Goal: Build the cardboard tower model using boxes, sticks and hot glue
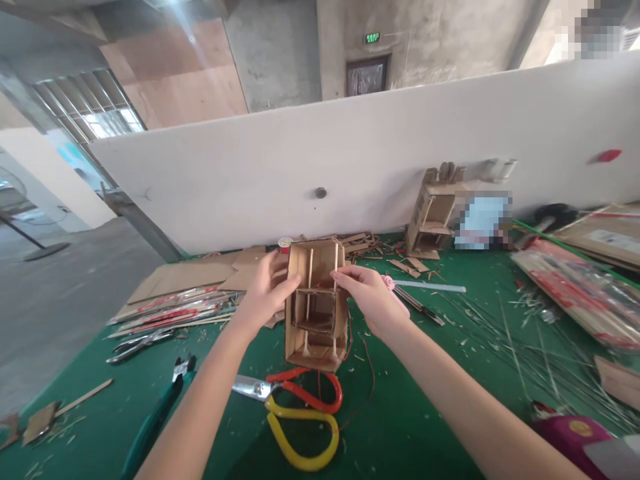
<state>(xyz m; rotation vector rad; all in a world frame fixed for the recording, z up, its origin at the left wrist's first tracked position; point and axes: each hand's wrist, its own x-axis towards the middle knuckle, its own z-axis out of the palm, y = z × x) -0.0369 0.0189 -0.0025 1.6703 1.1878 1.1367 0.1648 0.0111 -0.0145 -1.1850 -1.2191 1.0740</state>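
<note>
Cardboard box frame held up in front of the body, near the middle of the table, open face toward the wearer. Whether its lower end touches the table: cannot tell. Inside, a smaller cardboard compartment sits across the frame; two slim wooden sticks run lengthwise, a left stick and a right stick.

Left hand: thumb laid over the frame's left edge, fingers loosely parted on the outer side. Firmness of grip: cannot tell. Right hand: thumb and index finger pinching at the right stick, upper part of the frame.

Just below the frame: scissors with one red and one yellow handle, blades to the left. Thin red wire loops on the table at right.

Left of the left hand: cardboard sheets, packaged sticks, silver pliers; nearer, teal-handled cutters, partly behind the left forearm.

Right of the right hand: translucent rod, beside a pink item partly hidden by that hand. Farther back, a second cardboard structure stands upright by the white partition; scraps lie behind the frame.
</note>
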